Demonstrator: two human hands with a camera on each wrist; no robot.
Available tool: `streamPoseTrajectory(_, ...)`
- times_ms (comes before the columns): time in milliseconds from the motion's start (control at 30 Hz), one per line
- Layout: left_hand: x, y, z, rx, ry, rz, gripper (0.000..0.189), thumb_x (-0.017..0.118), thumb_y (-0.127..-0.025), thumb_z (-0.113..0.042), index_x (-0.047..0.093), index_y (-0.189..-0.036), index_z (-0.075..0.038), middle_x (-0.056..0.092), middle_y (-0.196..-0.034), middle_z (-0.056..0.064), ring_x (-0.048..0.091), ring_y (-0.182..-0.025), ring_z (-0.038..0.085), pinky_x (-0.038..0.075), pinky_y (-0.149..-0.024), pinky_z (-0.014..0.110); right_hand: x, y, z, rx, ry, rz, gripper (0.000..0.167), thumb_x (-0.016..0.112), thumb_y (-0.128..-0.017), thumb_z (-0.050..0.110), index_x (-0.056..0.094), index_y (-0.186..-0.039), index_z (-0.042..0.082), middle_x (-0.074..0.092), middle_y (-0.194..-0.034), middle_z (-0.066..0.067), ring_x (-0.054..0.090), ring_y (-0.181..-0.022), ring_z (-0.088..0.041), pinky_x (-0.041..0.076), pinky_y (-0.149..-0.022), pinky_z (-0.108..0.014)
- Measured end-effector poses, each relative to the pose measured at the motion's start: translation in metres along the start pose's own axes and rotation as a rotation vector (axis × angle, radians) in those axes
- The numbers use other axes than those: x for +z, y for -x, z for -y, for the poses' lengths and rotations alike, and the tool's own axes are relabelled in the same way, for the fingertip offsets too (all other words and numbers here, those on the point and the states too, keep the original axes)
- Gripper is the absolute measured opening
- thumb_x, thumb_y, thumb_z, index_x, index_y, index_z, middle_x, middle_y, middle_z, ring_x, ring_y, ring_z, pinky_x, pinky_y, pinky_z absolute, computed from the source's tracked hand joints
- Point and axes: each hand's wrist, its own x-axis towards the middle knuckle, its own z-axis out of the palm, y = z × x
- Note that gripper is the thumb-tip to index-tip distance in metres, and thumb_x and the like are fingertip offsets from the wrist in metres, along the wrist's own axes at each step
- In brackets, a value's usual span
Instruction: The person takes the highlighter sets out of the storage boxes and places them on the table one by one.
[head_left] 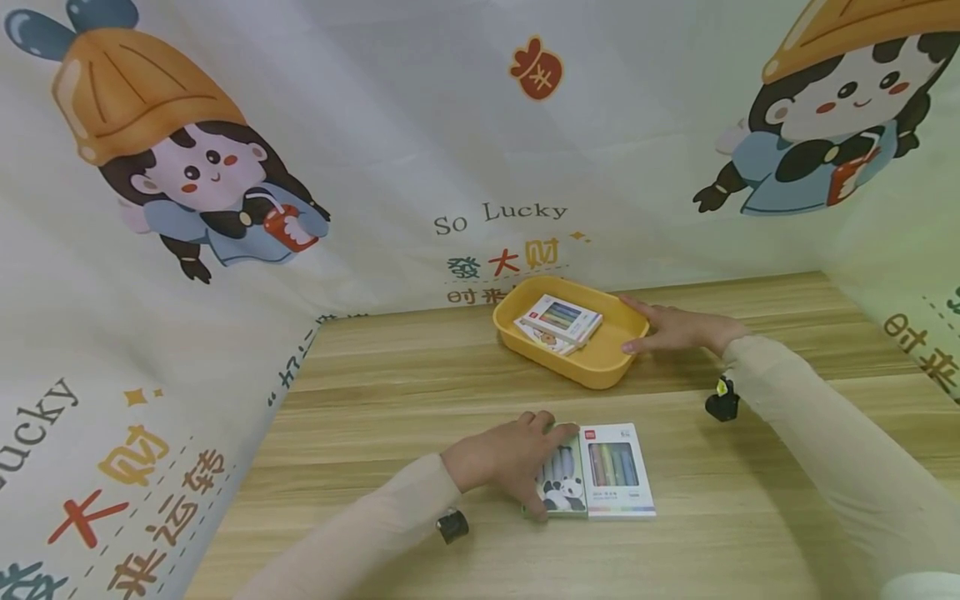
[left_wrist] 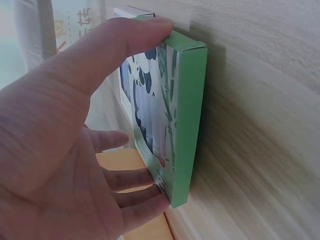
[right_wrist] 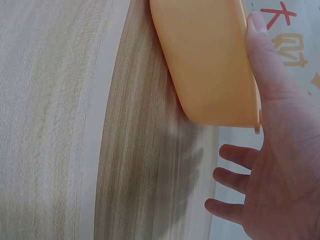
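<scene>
A: What does the left hand (head_left: 513, 454) have?

B: It grips a green panda box (head_left: 564, 493), thumb over the edge at 7 o'clock and fingertips at the edge at 12; the box lies flat, picture side up

A: Anything right beside it?

B: A white pen box (head_left: 618, 500) at its 3 o'clock, the two side by side and parallel

A: And the right hand (head_left: 678, 329)?

B: At the 3 o'clock end of the yellow tray (head_left: 592, 375), with thumb and a finger on the rim and three fingers free; I cannot tell whether it pinches

A: Where is that tray?

B: At 12 o'clock from the panda box, on the wooden table (head_left: 375, 417). Towards its 10 o'clock side, an upper box (head_left: 562, 317) lies across a lower box (head_left: 550, 340)

A: Beyond that?

B: A printed cloth (head_left: 375, 167) hangs at 12 o'clock
</scene>
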Motion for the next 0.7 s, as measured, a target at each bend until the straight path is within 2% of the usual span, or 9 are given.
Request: streamPoseTrajectory(700, 0.0084, -0.0048, 0.0021, 0.000, -0.004, 0.000, 0.117, 0.088, -0.064, -0.054, 0.024, -0.156, -0.020, 0.044, -0.144, 0.011, 0.047, -0.124, 0.021, 0.048, -0.107, 0.033, -0.0003, 0.0015, 0.0026, 0.016, -0.002, 0.009, 0.104, 0.060, -0.090, 0.059, -0.002, -0.160, 0.015, 0.007, -0.164, -0.027, 0.016, -0.147, -0.055, 0.016, -0.117, -0.071)
